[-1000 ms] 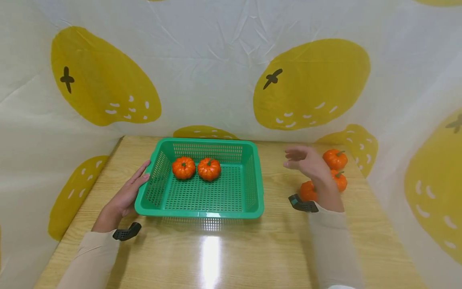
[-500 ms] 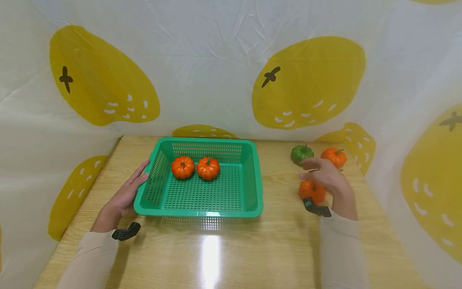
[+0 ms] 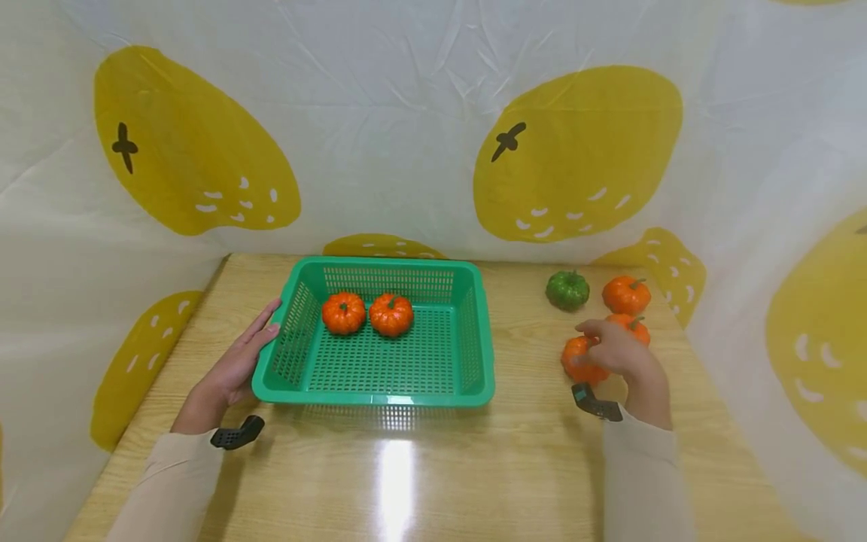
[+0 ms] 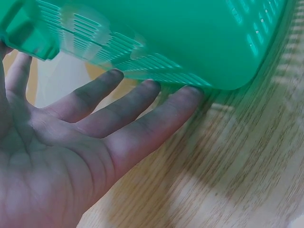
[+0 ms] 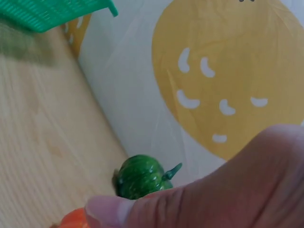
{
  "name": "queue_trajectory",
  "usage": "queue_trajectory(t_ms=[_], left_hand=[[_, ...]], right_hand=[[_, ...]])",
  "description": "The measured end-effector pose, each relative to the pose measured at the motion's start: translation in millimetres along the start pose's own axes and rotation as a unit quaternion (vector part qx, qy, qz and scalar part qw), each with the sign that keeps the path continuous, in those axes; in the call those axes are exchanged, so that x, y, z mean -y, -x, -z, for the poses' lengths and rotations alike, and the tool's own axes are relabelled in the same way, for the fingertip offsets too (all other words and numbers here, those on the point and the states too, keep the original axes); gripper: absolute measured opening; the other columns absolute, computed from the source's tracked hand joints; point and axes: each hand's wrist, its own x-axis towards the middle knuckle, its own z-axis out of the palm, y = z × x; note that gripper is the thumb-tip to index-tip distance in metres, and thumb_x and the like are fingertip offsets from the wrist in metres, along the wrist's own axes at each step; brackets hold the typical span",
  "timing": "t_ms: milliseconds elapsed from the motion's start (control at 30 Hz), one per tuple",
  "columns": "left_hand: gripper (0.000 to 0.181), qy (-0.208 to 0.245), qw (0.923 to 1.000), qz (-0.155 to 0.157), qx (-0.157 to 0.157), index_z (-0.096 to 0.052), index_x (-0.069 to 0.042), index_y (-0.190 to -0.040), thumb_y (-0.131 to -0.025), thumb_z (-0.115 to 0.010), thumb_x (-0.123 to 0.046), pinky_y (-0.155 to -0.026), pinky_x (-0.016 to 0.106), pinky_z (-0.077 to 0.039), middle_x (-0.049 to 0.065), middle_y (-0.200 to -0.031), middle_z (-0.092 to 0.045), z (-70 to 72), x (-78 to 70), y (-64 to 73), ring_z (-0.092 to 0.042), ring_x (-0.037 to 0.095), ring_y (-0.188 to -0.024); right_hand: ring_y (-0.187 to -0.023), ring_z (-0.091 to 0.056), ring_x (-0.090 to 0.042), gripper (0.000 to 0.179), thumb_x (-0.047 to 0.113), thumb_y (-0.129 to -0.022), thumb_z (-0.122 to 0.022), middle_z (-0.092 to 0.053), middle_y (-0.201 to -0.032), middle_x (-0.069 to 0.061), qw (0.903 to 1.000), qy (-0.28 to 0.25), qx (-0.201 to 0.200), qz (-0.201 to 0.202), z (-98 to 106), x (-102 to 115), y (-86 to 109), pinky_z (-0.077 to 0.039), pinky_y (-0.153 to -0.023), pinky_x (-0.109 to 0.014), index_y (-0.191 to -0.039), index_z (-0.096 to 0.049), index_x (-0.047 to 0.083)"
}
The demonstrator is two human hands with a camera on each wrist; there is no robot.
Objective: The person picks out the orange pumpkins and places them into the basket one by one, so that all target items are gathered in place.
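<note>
My left hand [image 3: 237, 365] rests against the left side of a green plastic basket [image 3: 372, 401]. In the left wrist view its fingers [image 4: 142, 123] are nearly straight, fingertips at the slotted wall. Two small orange pumpkins, a left one [image 3: 343, 314] and a right one [image 3: 390, 315], sit inside the basket. My right hand [image 3: 619, 352] holds a front orange pumpkin [image 3: 574, 367] on the table, thumb and fingers around it. The right wrist view shows the thumb [image 5: 111, 209] over that pumpkin [image 5: 73, 219]; the other fingers are hidden there.
Beyond my right hand stand a green pumpkin [image 3: 567, 290], another orange pumpkin [image 3: 626, 295] at the back right, and a partly covered orange one [image 3: 635, 328]. A wooden table [image 3: 325, 482] lies underneath. A lemon-patterned sheet [image 3: 393, 150] encloses the back and sides.
My right hand has moved right and then down onto the front orange pumpkin. The green pumpkin, hidden one second ago, now shows fully. My left hand and the basket stay put.
</note>
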Motion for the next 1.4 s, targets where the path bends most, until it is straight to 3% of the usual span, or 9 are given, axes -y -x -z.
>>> queue_trajectory(t_ms=[167,333,633,833,1167,1400], left_hand=[[0.062,-0.003,1.0,0.003,-0.003,-0.002,-0.047,-0.166,-0.114,-0.035,-0.042,-0.088,0.034,-0.061,-0.01,-0.141,-0.042,0.2,0.4,0.2,-0.066,0.011,-0.11],[0.061,0.0,1.0,0.002,0.0,-0.003,-0.047,-0.166,-0.114,-0.036,-0.041,-0.089,0.034,-0.061,-0.011,-0.141,-0.042,0.3,1.6,-1.1,-0.066,0.011,-0.11],[0.061,-0.001,1.0,0.0,-0.001,-0.004,-0.048,-0.166,-0.114,-0.036,-0.042,-0.089,0.033,-0.061,-0.011,-0.142,-0.041,-0.2,0.7,-1.3,-0.066,0.01,-0.11],[0.062,-0.008,1.0,0.002,-0.002,-0.003,-0.048,-0.166,-0.114,-0.036,-0.042,-0.089,0.034,-0.061,-0.009,-0.145,-0.038,0.9,1.4,-1.3,-0.065,0.011,-0.111],[0.061,-0.012,0.9999,0.002,-0.002,-0.003,-0.048,-0.166,-0.114,-0.035,-0.042,-0.088,0.035,-0.061,-0.009,-0.142,-0.039,2.1,-1.3,0.8,-0.065,0.012,-0.111],[0.062,-0.017,0.9998,0.004,-0.002,-0.001,-0.048,-0.166,-0.114,-0.035,-0.043,-0.088,0.035,-0.061,-0.006,-0.142,-0.04,-0.1,-2.4,0.7,-0.065,0.012,-0.11]], right_hand=[[-0.129,-0.048,-0.053,0.078,0.011,-0.081,-0.08,-0.047,-0.146,-0.04,0.9996,-0.003,0.001,-0.026,-9.0,-5.7,-2.6,-0.042,-0.107,-0.067,-0.148,-0.046,-0.01],[-0.134,-0.046,-0.055,0.081,0.02,-0.085,-0.081,-0.045,-0.149,-0.039,0.999,-0.005,-0.008,-0.043,-19.3,-8.2,-10.9,-0.041,-0.108,-0.067,-0.152,-0.043,-0.006],[-0.147,-0.033,-0.054,0.086,0.029,-0.087,-0.083,-0.033,-0.162,-0.033,0.9958,-0.085,-0.032,-0.011,-22.3,5.1,-27.1,-0.034,-0.115,-0.07,-0.156,-0.04,0.002],[-0.147,-0.035,-0.052,0.079,0.025,-0.088,-0.083,-0.037,-0.161,-0.03,0.9938,-0.103,-0.032,0.029,-14.1,27.1,-33.6,-0.039,-0.113,-0.068,-0.155,-0.046,0.007],[-0.152,-0.033,-0.044,0.074,0.024,-0.085,-0.086,-0.041,-0.163,-0.02,0.9916,-0.104,-0.01,0.077,6.5,72.0,-35.7,-0.03,-0.121,-0.066,-0.151,-0.055,0.015],[-0.134,-0.05,-0.04,0.072,0.022,-0.084,-0.087,-0.045,-0.159,-0.017,0.9917,-0.096,0.009,0.085,12.6,92.2,-32.7,-0.046,-0.108,-0.052,-0.149,-0.058,0.017]])
